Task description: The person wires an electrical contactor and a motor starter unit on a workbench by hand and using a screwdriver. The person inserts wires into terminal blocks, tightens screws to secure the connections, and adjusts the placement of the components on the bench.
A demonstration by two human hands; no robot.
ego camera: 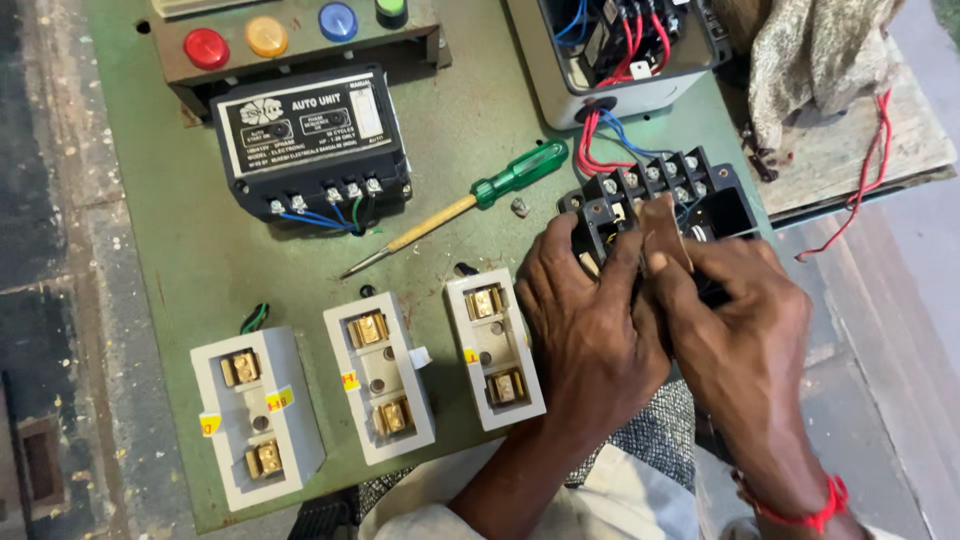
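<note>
Both hands are pressed together on a black switch block that sits on the green board. The left hand is curled, its fingers gripping the block's near left corner. The right hand lies against it, fingers bent over the block's middle, pinching a small tan strip that stands up between the two hands. Red and blue wires run from the block's far side up into a grey box. Just beyond the left hand lies a green-handled screwdriver, with a small screw beside it. Left of the left hand stand three white fuse holders in a row; farther off sits a black control unit
</note>
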